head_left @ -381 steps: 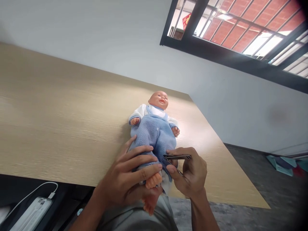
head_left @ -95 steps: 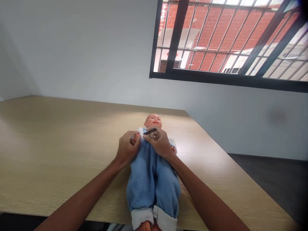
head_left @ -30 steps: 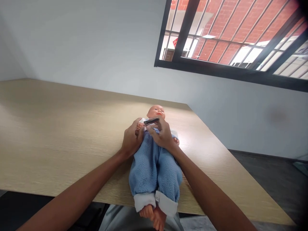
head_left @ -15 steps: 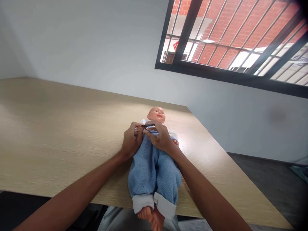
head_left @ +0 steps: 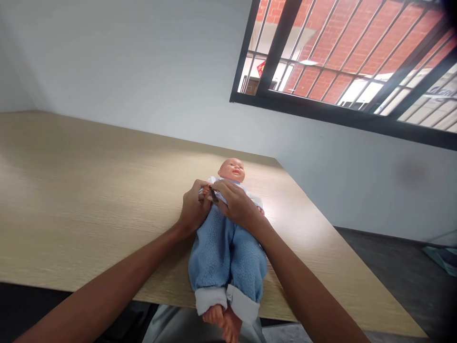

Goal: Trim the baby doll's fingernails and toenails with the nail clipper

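A baby doll (head_left: 228, 252) in fuzzy blue clothes with white cuffs lies on its back, head away from me and bare feet over the near table edge. My left hand (head_left: 194, 207) is closed around the doll's small hand (head_left: 205, 190) at its chest. In my right hand (head_left: 235, 202) is a small dark nail clipper (head_left: 213, 194), pinched between thumb and fingers, its tip at the doll's fingers. My right fingers cover part of the clipper. The doll's other hand (head_left: 261, 210) rests beside my right wrist.
The doll lies on a light wood table (head_left: 107, 190), whose right edge slants down toward me. Behind it stands a pale wall (head_left: 143, 71) with a barred window (head_left: 339, 57) at the upper right. Dark floor (head_left: 385, 262) shows beyond the table's right side.
My right hand has shifted and turned slightly, and the nail clipper now points downward instead of lying nearly level. My left hand keeps its hold on the doll's hand.
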The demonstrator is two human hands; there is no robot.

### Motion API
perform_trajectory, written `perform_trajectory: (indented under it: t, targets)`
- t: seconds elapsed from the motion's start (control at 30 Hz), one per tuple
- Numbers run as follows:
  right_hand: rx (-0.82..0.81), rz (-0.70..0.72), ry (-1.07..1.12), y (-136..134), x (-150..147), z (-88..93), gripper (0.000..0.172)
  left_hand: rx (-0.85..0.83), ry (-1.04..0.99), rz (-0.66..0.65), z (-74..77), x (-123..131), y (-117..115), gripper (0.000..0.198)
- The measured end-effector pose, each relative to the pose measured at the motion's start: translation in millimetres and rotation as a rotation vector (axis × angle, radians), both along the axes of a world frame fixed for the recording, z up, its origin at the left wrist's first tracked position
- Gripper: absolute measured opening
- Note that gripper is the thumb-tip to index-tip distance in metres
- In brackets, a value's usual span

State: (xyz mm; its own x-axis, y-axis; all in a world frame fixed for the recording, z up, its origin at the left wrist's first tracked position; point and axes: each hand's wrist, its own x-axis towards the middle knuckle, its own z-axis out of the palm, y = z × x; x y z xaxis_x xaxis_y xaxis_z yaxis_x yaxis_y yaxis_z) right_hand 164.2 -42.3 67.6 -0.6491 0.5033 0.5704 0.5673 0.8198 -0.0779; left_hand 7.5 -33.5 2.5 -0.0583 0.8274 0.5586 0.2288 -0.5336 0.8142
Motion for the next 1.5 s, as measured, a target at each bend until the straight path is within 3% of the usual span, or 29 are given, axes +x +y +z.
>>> perform_trajectory:
  t: [0.27, 0.47, 0.87, 1.2, 1.5]
  targets:
    - [0.065, 0.012, -0.078, -4, -5, 9.6, 0.017, -0.001, -0.006, 0.008, 1.0, 1, -1, 0.012]
    - [0.066, -0.001, -0.066, -11, -15, 15.8, 0.017, -0.011, -0.022, 0.052, 2.3, 0, -2, 0.024]
    - [-0.036, 0.013, 0.217, -9, 6, -6.7, 0.024, 0.003, -0.05, -0.027, 3.9, 0, -3, 0.018]
    - [-0.034, 0.061, 0.213, -5, 7, -6.8, 0.025, 0.008, -0.064, -0.029, 3.4, 0, -2, 0.02]
    - [0.021, 0.072, 0.076, -8, 4, -1.4, 0.023, 0.012, -0.077, -0.045, -0.5, 0, 1, 0.019]
